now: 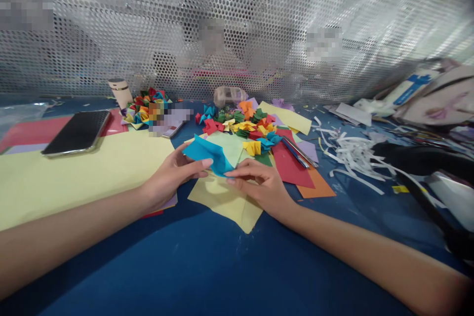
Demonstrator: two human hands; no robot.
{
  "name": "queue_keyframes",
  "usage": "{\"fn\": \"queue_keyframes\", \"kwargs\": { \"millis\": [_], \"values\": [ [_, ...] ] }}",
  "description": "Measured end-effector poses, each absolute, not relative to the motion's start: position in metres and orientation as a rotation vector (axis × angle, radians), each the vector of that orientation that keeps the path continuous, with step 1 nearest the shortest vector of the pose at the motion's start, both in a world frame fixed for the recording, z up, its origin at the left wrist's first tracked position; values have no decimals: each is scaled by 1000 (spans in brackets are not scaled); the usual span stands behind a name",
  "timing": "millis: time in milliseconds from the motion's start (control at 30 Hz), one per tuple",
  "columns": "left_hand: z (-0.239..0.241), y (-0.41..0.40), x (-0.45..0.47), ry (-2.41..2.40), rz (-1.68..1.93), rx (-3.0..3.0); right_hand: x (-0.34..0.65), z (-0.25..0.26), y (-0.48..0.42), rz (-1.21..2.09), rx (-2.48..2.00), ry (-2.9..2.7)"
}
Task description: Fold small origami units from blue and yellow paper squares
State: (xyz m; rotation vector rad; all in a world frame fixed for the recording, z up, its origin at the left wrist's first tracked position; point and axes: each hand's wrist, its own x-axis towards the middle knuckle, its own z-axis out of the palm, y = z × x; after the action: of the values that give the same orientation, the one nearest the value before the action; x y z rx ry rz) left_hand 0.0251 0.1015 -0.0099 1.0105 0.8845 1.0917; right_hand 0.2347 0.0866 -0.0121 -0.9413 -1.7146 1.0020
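Note:
My left hand [171, 174] and my right hand [259, 183] both pinch a blue sheet of paper [207, 154], partly folded, held just above the blue table [207, 266]. The left thumb lies on the sheet's near edge; the right fingers press its lower right corner. Under the hands lies a yellow square sheet [225, 202]. Just behind sit a pale green sheet [231, 147] and a heap of small folded paper pieces [244, 128] in many colours.
A large yellow sheet [74, 173] covers the left side, with a black phone [77, 132] on red paper behind it. Red and orange sheets [299, 173] lie right of the hands, white paper strips [355, 158] farther right. A perforated metal screen [237, 29] closes the back.

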Motion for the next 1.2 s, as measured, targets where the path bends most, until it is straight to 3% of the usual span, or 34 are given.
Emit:
{"fn": "queue_keyframes", "kwargs": {
  "millis": [333, 767, 867, 1200],
  "values": [
    [-12, 97, 23, 974, 992, 1057, 235, -12, 87, 901, -898, -1822],
    [-7, 97, 23, 1044, 917, 1262, 234, -13, 80, 322, -936, -2023],
    [-5, 96, 25, 1078, 909, 1282, 233, -13, 80, 399, -996, -1963],
    [-7, 94, 25, 987, 982, 1301, 236, -18, 85, 1089, -1109, -1615]
  ]
}}
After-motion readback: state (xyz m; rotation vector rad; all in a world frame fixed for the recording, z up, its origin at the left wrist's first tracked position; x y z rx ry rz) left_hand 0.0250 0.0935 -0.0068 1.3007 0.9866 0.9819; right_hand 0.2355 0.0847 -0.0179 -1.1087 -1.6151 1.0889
